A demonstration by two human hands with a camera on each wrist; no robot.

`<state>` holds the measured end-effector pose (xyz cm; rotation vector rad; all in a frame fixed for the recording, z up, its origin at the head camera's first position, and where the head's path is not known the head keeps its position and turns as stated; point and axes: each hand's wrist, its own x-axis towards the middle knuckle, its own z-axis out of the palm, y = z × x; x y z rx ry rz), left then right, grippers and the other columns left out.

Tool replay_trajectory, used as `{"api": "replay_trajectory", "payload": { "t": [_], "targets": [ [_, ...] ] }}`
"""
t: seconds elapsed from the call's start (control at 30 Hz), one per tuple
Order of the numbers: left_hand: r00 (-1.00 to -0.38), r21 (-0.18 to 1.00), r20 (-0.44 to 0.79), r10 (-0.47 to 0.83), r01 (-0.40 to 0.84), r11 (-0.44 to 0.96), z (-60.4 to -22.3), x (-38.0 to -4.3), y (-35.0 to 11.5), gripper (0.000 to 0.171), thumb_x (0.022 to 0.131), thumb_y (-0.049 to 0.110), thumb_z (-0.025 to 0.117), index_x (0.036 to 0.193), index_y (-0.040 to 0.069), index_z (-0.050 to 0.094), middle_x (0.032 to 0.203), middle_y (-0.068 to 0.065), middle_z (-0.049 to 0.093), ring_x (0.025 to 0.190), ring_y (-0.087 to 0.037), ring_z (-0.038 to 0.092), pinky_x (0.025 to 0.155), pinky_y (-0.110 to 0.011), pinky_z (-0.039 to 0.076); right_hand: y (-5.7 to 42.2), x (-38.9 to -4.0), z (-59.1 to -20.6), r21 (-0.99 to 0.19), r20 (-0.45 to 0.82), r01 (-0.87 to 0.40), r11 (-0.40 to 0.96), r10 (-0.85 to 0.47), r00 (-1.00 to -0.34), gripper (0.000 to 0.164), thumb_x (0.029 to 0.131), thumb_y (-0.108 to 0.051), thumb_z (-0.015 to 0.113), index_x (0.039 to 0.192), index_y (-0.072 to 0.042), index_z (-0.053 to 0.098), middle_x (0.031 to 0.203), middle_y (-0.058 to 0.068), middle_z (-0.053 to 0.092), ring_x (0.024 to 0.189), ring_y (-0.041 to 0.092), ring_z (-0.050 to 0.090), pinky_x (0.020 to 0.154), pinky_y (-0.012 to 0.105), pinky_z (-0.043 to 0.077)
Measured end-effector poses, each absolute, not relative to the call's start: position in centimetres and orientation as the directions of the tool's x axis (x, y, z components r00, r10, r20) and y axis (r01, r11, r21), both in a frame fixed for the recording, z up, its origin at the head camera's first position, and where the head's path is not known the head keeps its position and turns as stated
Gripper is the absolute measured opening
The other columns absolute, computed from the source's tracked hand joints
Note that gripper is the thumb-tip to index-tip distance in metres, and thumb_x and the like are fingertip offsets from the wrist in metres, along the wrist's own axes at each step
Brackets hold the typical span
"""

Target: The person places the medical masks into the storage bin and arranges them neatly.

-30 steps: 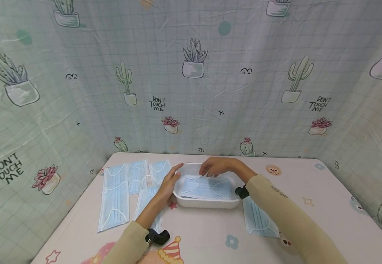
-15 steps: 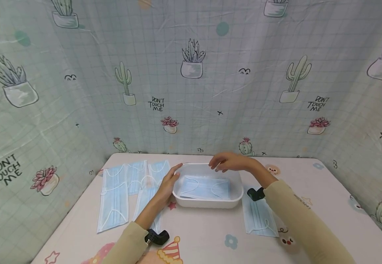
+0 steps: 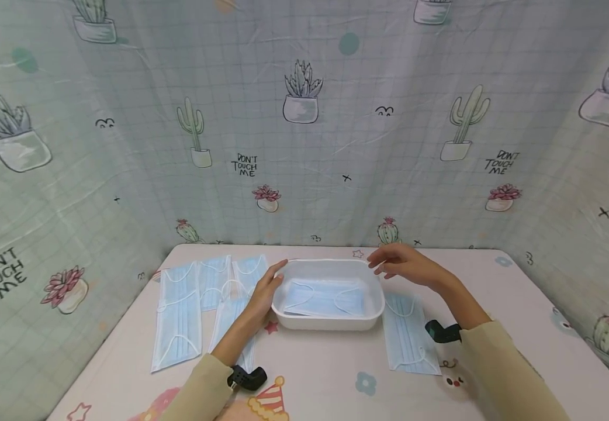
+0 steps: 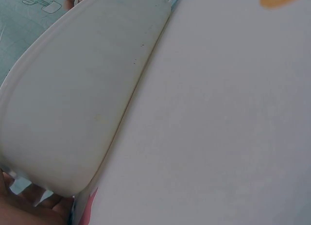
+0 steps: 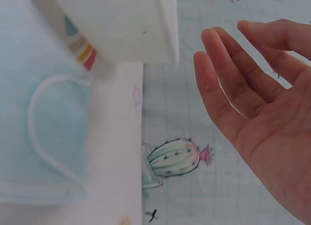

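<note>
In the head view a white plastic tub (image 3: 328, 323) stands on the table with a light blue face mask (image 3: 325, 299) lying flat inside, ear loops up. My left hand (image 3: 263, 295) holds the tub's left side at the rim; in the left wrist view its fingers (image 4: 36, 200) bend around the tub's end. Over the far right corner of the tub hovers my right hand (image 3: 404, 264), its fingers relaxed and holding nothing. In the right wrist view the right palm (image 5: 286, 132) shows bare. Right of the tub another face mask (image 3: 409, 336) lies on the table.
Several blue masks (image 3: 177, 310) lie on the table left of the tub, some partly overlapping and one partly behind the left forearm. A patterned cloth (image 3: 304, 152) hangs behind the pink table (image 3: 315, 374). Each wrist wears a black device (image 3: 443, 331).
My right hand has risen out of the tub and moved right, past its far right corner. The mask inside stays put. My left hand remains on the tub's left side.
</note>
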<state>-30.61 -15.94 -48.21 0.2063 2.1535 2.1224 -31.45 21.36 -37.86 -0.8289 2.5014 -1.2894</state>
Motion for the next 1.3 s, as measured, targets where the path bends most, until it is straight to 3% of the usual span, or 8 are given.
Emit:
{"api": "replay_trajectory", "payload": {
  "t": [0.37,0.83,1.3],
  "targets": [
    [-0.985,1.000,0.023,0.173,0.025,0.010,-48.1,-30.5,-15.8,0.047,0.112,0.025,0.039,0.158,0.025,0.040,0.168,-0.011,0.031,0.157,-0.034,0.023,0.128,-0.059,0.016,25.3,-29.5,-40.1,-0.826,0.055,-0.315,0.468,-0.489,-0.870,0.032,0.101,-0.009,0.058,0.131,0.003,0.062,0.131,0.026,0.066,0.113,0.036,0.069,0.087,0.029,0.060],
    [-0.986,0.999,0.013,0.165,0.019,0.029,-48.2,-30.4,-16.0,0.046,0.111,0.028,0.041,0.158,0.028,0.042,0.167,-0.009,0.033,0.156,-0.034,0.026,0.127,-0.060,0.018,28.5,-29.1,-42.8,-0.836,0.010,-0.236,0.496,-0.416,-0.909,0.035,0.099,-0.012,0.065,0.131,0.004,0.062,0.133,0.024,0.058,0.117,0.035,0.066,0.087,0.032,0.062],
    [-0.988,1.000,0.002,0.158,0.006,0.029,-48.1,-30.4,-16.0,0.046,0.111,0.029,0.041,0.157,0.029,0.042,0.166,-0.008,0.034,0.156,-0.033,0.026,0.127,-0.058,0.019,29.9,-29.0,-43.7,-0.805,-0.009,-0.197,0.560,-0.344,-0.939,0.033,0.098,-0.011,0.066,0.128,0.004,0.065,0.132,0.025,0.066,0.116,0.031,0.066,0.084,0.022,0.058]
  ]
}}
